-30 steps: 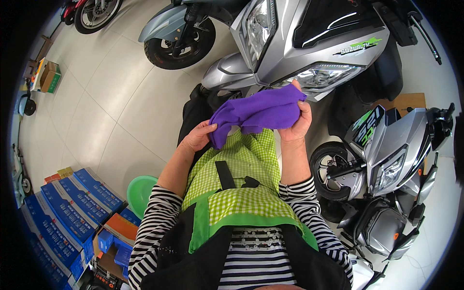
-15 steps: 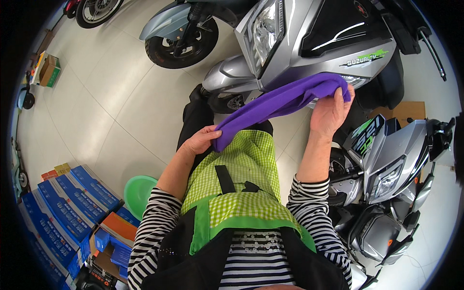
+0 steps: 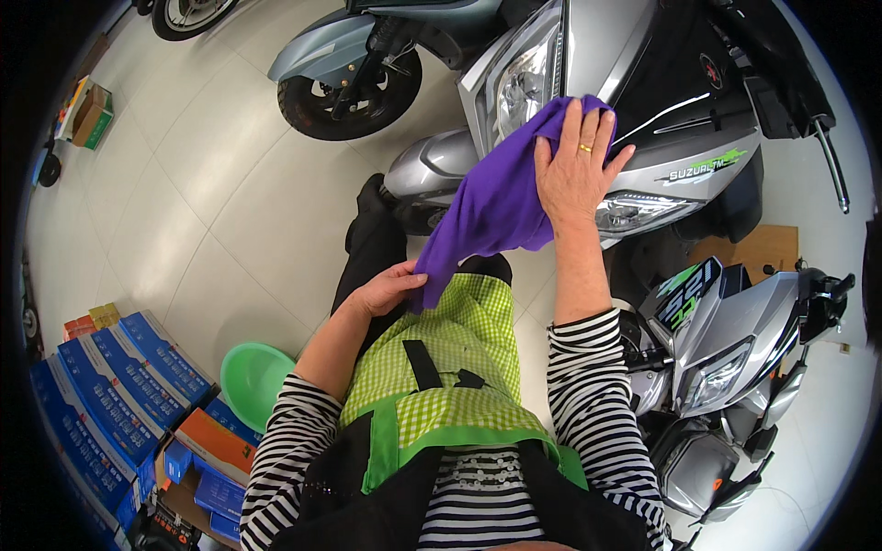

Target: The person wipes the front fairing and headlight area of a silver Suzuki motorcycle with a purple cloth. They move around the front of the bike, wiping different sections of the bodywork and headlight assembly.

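at the far left, blue printed cartons (image 3: 119, 395) lie beside a round green basin (image 3: 255, 381). the left hand (image 3: 390, 286) pinches the lower end of a purple cloth (image 3: 496, 202) between thumb and fingers, above a green gingham apron (image 3: 464, 321). the cloth slants up rightward past a clear headlight (image 3: 524, 96) to the right hand (image 3: 579, 170), which lies flat over its upper end, fingers extended rather than curled around it, at the front of a silver motor scooter (image 3: 602, 50). farther right stands a second silver scooter (image 3: 749, 308).
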Demonstrator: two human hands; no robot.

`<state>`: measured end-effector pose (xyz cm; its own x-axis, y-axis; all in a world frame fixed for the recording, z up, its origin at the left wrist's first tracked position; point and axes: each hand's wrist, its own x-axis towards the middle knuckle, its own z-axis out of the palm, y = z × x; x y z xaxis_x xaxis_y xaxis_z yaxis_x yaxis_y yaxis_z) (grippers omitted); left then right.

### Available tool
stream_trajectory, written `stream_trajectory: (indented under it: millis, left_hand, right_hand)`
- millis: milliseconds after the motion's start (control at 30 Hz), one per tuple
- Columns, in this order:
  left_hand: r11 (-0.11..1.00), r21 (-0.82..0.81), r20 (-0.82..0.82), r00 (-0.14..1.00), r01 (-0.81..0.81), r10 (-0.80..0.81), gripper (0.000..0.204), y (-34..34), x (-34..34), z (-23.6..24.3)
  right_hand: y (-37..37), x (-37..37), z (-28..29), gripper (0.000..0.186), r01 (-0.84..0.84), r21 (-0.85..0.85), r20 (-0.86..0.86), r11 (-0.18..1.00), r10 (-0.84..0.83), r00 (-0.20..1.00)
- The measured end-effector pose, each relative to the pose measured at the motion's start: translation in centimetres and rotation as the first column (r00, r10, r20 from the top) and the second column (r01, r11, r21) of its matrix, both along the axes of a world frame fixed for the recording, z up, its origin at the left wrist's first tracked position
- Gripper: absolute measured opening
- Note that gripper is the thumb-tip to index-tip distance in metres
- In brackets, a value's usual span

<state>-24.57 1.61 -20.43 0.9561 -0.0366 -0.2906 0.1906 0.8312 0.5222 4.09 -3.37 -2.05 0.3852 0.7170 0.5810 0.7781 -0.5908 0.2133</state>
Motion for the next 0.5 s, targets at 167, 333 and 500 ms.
stream_trajectory:
  millis: [167, 333, 500]
  left_hand:
    - [0.996, 0.041, 0.016, 0.997, -0.080, 0.079, 0.069, 0.5, -0.1, 0.6]
    - [0.995, -0.003, 0.034, 0.994, -0.102, 0.102, 0.071, 1.3, -0.6, 0.6]
    - [0.991, -0.039, 0.020, 0.991, -0.130, 0.131, 0.065, 1.7, -0.4, 0.5]
  right_hand:
    - [4.9, 2.7, 3.5, 0.061, 0.030, -0.097, 0.153, 0.995, -0.015, 0.988]
    - [9.9, 9.1, 8.1, 0.056, 0.014, -0.130, 0.275, 0.991, 0.022, 0.961]
    - [13.1, 18.6, 12.9, 0.059, 0.224, -0.238, 0.335, 0.945, -0.136, 0.932]
